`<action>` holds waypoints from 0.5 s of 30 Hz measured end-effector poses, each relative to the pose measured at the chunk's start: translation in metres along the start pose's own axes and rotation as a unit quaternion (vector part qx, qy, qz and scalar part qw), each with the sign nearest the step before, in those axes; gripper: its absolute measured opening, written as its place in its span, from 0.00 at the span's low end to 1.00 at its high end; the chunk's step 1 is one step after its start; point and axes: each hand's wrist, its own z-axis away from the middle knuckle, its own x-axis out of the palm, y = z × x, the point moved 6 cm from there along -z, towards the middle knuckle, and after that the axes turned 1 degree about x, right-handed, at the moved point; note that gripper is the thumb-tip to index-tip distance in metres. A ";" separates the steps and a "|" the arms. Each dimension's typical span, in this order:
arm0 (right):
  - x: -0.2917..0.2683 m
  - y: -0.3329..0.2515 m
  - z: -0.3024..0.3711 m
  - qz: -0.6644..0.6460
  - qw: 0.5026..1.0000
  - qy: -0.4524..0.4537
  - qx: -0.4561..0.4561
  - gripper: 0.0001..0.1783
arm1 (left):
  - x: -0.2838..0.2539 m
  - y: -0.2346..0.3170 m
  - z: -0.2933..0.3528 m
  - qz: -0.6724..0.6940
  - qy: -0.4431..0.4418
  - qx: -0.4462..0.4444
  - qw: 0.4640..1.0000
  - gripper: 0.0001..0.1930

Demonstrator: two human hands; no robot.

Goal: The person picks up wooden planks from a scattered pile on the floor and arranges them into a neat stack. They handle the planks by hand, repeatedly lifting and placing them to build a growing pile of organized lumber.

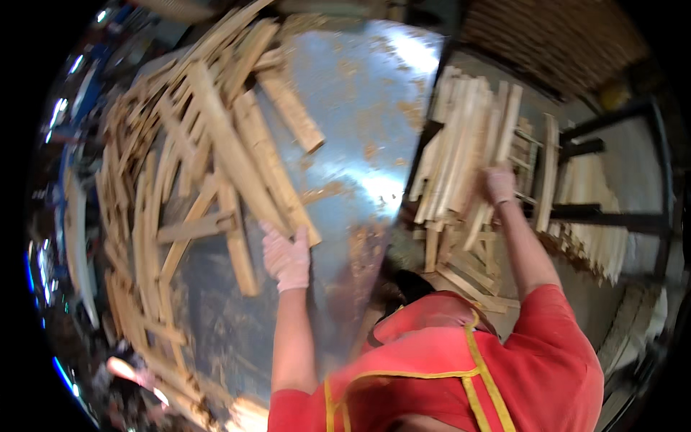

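My left hand [286, 259], in a thin pale glove, is closed round the near end of a long wooden slat [230, 147] on the metal table. A second slat [270, 165] lies alongside it, its near end by my thumb. Out to the right, my gloved right hand [499, 183] is closed on a light wooden strip [509, 122] at the side of a neat stack of strips [457, 144]. The right fingers are partly hidden, and the hand is a little blurred.
A jumbled heap of slats [147, 194] covers the left of the shiny metal table [353, 108], with sawdust scattered over it. A black metal frame [619, 216] and more stacked strips [586, 194] stand at the right. A blurred forearm or hand of another person [126, 369] shows lower left.
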 end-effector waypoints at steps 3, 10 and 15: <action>0.041 0.009 -0.020 -0.521 0.768 -0.188 0.323 0.20 | 0.007 -0.022 0.003 -0.011 0.007 -0.033 0.999 0.60; 0.071 -0.032 -0.031 -0.623 0.739 -0.142 0.215 0.47 | -0.017 0.029 0.013 0.040 -0.087 -0.004 0.995 0.58; 0.006 -0.014 -0.015 -0.690 0.675 -0.072 0.252 0.42 | -0.003 0.025 0.019 0.435 -0.165 -0.098 0.880 0.43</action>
